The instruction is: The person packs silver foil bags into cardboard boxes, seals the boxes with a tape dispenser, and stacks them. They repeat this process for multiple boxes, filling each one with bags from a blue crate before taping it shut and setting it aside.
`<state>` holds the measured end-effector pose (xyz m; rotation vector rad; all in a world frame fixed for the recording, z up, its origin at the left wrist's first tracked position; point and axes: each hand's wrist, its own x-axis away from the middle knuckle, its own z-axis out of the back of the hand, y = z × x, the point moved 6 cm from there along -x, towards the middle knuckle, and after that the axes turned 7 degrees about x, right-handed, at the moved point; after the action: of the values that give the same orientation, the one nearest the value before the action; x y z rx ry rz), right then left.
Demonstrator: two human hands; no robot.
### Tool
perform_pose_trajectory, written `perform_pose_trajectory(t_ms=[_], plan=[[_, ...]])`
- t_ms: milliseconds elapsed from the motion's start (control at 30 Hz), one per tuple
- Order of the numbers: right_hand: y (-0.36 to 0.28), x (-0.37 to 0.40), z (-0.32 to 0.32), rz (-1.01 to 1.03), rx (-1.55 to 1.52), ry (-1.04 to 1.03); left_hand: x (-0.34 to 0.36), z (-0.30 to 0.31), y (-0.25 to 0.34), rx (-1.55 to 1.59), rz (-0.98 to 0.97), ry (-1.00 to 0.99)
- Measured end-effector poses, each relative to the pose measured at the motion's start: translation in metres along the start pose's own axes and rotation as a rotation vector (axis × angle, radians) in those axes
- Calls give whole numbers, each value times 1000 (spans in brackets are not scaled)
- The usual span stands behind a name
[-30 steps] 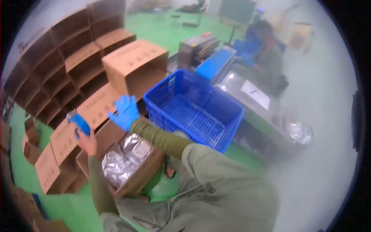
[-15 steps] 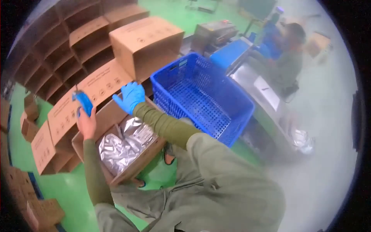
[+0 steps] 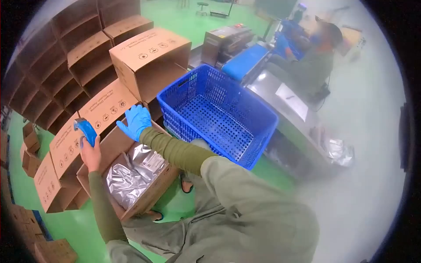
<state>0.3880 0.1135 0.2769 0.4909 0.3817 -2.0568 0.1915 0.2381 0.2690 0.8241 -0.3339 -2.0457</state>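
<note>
My bare left hand [image 3: 90, 152] is wrapped round the handle of a blue tape dispenser [image 3: 87, 129], held up over the left edge of an open carton [image 3: 151, 193]. Silver foil packs [image 3: 127, 177] lie inside that carton, one with a white label. My right hand [image 3: 137, 122], in a blue glove, rests at the carton's far edge with its fingers spread and nothing in them. Just right of it stands a blue plastic crate [image 3: 219, 127] with a perforated floor and nothing inside.
Stacked open cartons [image 3: 66, 57] fill the upper left, and more cartons [image 3: 149, 48] stand beyond my hands. A machine with a blue belt [image 3: 245, 61] is behind the crate. A co-worker [image 3: 307, 70] sits at the upper right.
The whole view has shifted a little, with the cartons and crate now further left. The tape dispenser is still in my left hand, and my right hand remains at the carton's edge.
</note>
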Motion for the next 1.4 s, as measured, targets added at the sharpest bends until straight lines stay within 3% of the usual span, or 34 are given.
perform_pose_trajectory(t_ms=[100,167,200,267,400,467,500,567,667,767,967,1167,1267,1400], plan=[[-1,0,-6,7,-57,2,-2,0,-3,6,52,-41],[-1,2,-3,-15,-42,212,-2,0,-1,-11,53,-66],[-1,2,-1,-15,-39,213,-2,1,1,-8,52,-65],[-1,0,-5,-8,-53,87,1,5,5,6,58,-50],[-1,-1,6,-19,-30,91,-3,-1,-4,17,11,-36],[0,-2,6,-23,-159,-193,-3,-5,-7,43,32,-62],[0,-1,1,-24,-155,-191,-3,-4,-5,47,30,-62],[-2,0,-3,5,-50,45,-1,1,0,58,36,-48],[-1,1,-6,8,-34,85,0,4,6,16,46,-56],[0,-1,1,2,-87,-19,0,0,-1,-10,-23,46],[1,-2,1,1,-120,-33,-1,0,0,27,71,-62],[2,-4,-1,-4,-122,-34,-3,-7,-13,-14,8,39],[3,-4,1,-10,-131,-67,2,6,9,19,85,-22],[2,-3,-1,-15,-110,7,0,-2,-4,22,50,-20]])
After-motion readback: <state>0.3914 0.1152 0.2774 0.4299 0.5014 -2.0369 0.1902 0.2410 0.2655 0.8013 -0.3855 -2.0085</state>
